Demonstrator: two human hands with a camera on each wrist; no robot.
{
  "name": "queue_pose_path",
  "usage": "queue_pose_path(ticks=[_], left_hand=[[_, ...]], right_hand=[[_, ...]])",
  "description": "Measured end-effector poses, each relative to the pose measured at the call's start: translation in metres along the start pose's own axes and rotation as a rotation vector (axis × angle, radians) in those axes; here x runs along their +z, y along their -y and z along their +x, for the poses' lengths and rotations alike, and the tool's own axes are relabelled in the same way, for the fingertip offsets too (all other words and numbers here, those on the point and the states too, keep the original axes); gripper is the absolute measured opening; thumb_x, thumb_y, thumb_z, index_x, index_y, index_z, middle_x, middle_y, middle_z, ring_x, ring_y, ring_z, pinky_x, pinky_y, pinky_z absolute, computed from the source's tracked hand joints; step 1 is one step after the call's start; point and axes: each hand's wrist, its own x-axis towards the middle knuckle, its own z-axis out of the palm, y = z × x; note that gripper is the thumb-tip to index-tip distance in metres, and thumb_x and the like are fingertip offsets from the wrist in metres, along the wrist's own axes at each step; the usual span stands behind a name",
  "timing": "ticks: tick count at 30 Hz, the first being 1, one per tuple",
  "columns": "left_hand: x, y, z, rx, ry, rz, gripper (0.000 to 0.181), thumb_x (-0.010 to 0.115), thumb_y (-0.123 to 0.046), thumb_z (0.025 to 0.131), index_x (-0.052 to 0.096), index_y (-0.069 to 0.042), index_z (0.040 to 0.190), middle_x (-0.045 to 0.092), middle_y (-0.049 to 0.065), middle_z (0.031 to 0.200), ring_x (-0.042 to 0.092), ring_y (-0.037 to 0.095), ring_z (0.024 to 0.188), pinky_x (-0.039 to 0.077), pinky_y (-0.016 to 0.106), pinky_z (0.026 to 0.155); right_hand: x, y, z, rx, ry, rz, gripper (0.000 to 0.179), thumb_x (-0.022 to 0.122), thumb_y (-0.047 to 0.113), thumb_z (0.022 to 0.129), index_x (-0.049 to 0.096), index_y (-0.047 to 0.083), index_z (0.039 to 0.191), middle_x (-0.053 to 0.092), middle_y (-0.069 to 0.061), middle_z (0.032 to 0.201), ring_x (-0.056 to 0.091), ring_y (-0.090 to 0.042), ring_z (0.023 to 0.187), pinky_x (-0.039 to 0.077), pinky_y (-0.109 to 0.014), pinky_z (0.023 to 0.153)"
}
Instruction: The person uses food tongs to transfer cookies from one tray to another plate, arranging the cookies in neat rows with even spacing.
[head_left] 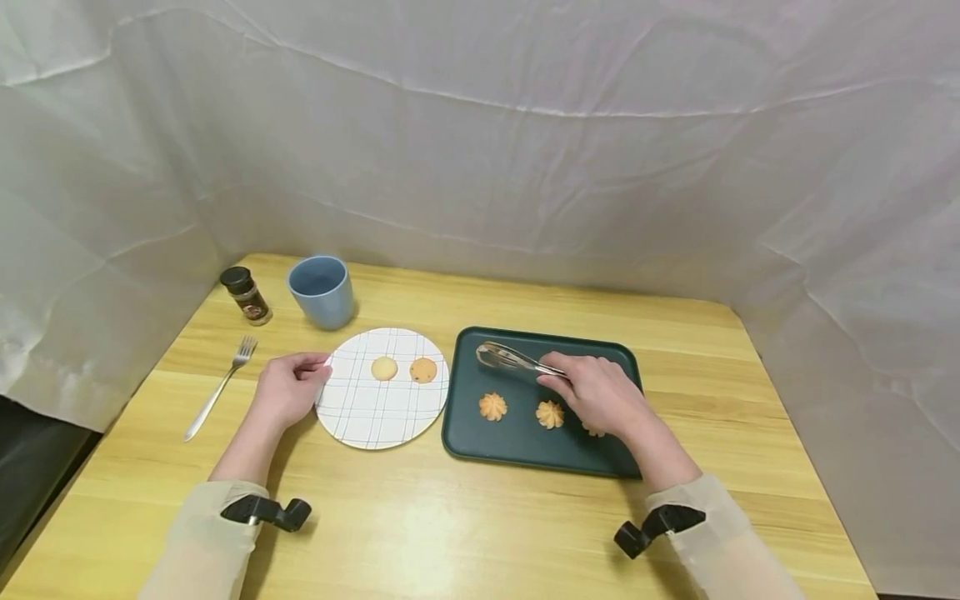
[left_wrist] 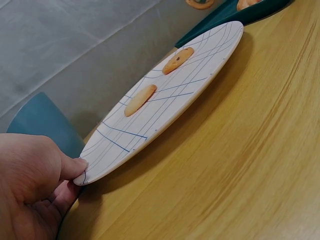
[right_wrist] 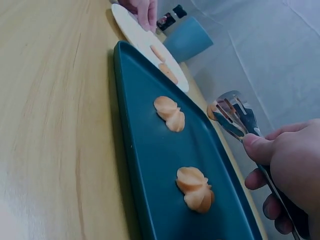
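Note:
My left hand [head_left: 290, 390] pinches the left rim of a white plate [head_left: 360, 417] with blue lines, thumb on top. Two round flat cookies lie on it, a pale one [head_left: 384, 368] and a darker speckled one [head_left: 423, 370]. In my right hand [head_left: 600, 392] I grip metal tongs [head_left: 506, 357] over the back of a dark green tray [head_left: 517, 446]. A cookie [right_wrist: 212, 111] shows at the tong heads in the right wrist view, mostly covered by them. Swirled cookies [head_left: 492, 407] [head_left: 550, 414] lie in a row on the tray, one partly hidden under my right wrist.
A blue cup [head_left: 322, 296] stands behind the plate. Left of it is a small black-capped spice jar [head_left: 246, 296], and a fork [head_left: 221, 387] lies at the left of the wooden table [head_left: 420, 533]. Pale cloth [head_left: 480, 167] hangs around the back and sides.

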Motion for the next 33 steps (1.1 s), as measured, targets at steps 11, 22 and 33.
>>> queue_pose_path(ticks=[11,22,33], left_hand=[[0.000,0.000,-0.001,-0.012,0.001,-0.001,0.034,0.064,-0.017,0.106,0.070,0.003,0.132,0.072,0.020,0.117,0.065,0.030,0.104,0.051,0.037,0.086],[0.000,0.001,0.000,-0.010,-0.002,-0.001,0.033,0.064,-0.017,0.105,0.071,0.002,0.131,0.073,0.019,0.116,0.066,0.029,0.103,0.051,0.036,0.085],[0.000,0.000,-0.001,-0.011,-0.002,-0.001,0.033,0.063,-0.017,0.106,0.071,0.003,0.131,0.072,0.019,0.117,0.065,0.030,0.104,0.050,0.037,0.086]], right_hand=[[0.000,0.014,0.010,-0.026,-0.016,0.019,0.034,0.058,0.043,0.109,0.070,0.022,0.134,0.076,0.003,0.110,0.067,-0.014,0.082,0.055,-0.043,0.074],[0.000,0.031,0.024,-0.046,-0.004,0.076,0.034,0.059,0.042,0.109,0.070,0.021,0.135,0.075,0.004,0.115,0.069,-0.015,0.090,0.057,-0.042,0.079],[0.007,0.045,0.038,-0.092,-0.013,0.083,0.033,0.058,0.041,0.110,0.070,0.022,0.134,0.073,0.009,0.104,0.061,-0.008,0.076,0.051,-0.036,0.068]])
